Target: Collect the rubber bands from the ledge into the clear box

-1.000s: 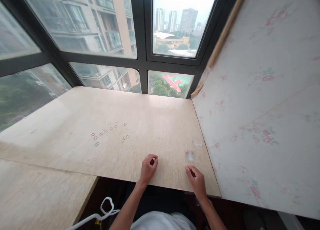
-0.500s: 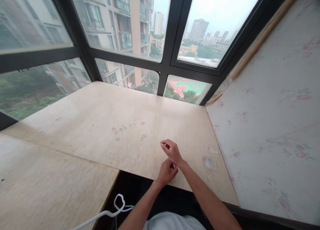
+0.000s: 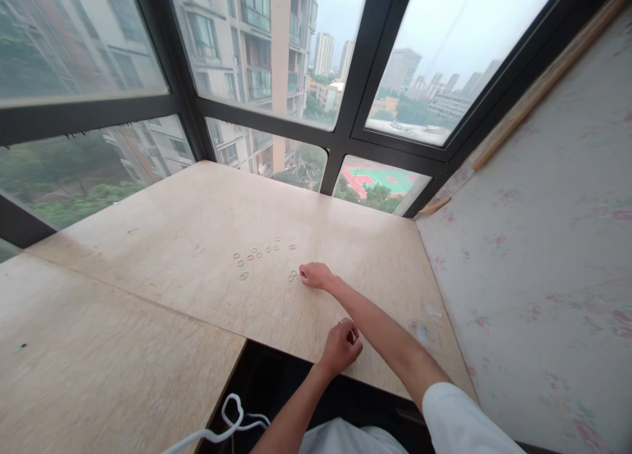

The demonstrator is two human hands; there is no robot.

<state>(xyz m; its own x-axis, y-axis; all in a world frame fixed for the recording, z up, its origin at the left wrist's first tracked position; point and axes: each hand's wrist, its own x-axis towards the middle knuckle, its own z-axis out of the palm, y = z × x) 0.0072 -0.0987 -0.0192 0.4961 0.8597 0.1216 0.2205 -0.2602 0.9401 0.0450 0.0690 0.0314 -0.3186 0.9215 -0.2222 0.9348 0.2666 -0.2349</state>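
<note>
While holding L hand [image 3: 340, 347] back nr the front edge of the pale tabletop [image 3: 345, 243], has R hand [image 3: 316, 276] stretched farther out, w/ fingertips just beside 2 thin rings [image 3: 292, 276], apparently touching each other. Can't tell re a 3rd under those fingertips. Has R fingers curled in tight, thumb side toward the rings; can't tell if gripping anything. Curls L fingers loosely toward thumb; can't make out anything for sure in that grip. Beyond R hand, shows more of the same lying flat: an overlapping pair [image 3: 292, 247] farther back, then to its left a loose scatter of rings [image 3: 251, 260], 2 looking pinkish, w/ another overlapping pair [image 3: 243, 276] on the near side. Judging by the pose, prob. at the step of taking up 1 ring from the nearest group. Would next call for a fine pinch: thumb plus 1 fingertip on a single rim, w/out dragging its neighbour, then a straight lift. Off to the right, nr the flowered wall [image 3: 533, 276], shows a clear packet [image 3: 419, 332], prob. not needed rn.
</note>
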